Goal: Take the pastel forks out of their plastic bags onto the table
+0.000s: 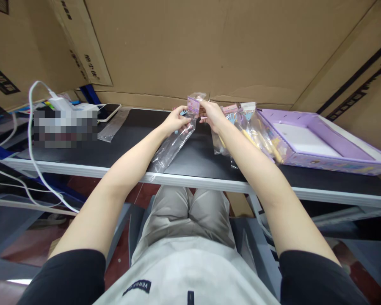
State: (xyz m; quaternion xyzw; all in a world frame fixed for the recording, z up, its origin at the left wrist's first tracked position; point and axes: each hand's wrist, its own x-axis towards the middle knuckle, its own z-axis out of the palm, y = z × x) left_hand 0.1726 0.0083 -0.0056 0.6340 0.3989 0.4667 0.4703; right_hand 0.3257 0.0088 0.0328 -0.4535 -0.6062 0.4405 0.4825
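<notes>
Both hands meet close together above the black table. The left hand clasps the upper part of a clear bag, which trails down to the table's near edge. The right hand pinches the bag's pink header card. Filled packets lie just right of the right hand, with a purple tray beyond them.

Pixelated patch at left; purple box beyond right edge

a purple box tray lies at the right of the black table; white charger and phone left, cardboard boxes behind.
</notes>
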